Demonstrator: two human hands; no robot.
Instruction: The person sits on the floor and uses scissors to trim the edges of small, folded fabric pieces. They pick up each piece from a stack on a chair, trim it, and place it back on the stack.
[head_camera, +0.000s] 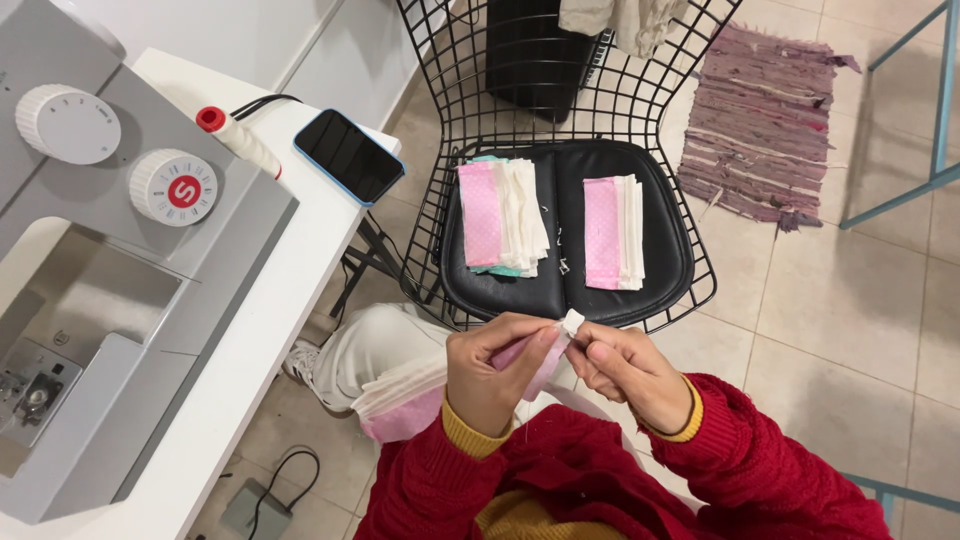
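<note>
My left hand (492, 372) pinches a small folded piece of pink and white fabric (553, 347) in front of my chest. My right hand (626, 368) grips the white end of that same piece at its top corner. Both sleeves are red knit with yellow cuffs. A stack of pink and white fabric pieces (405, 398) lies on my lap below the left hand. On the black seat cushion of a wire chair (566, 233) rest two more piles: a larger pile (503, 216) on the left and a smaller pile (613, 233) on the right.
A grey sewing machine (110, 260) with two white dials stands on a white table (268, 330) at left. A blue-cased phone (349, 156) and a white tool with a red cap (238, 138) lie beside it. A foot pedal (256, 508) is on the floor. A purple rug (762, 120) lies beyond.
</note>
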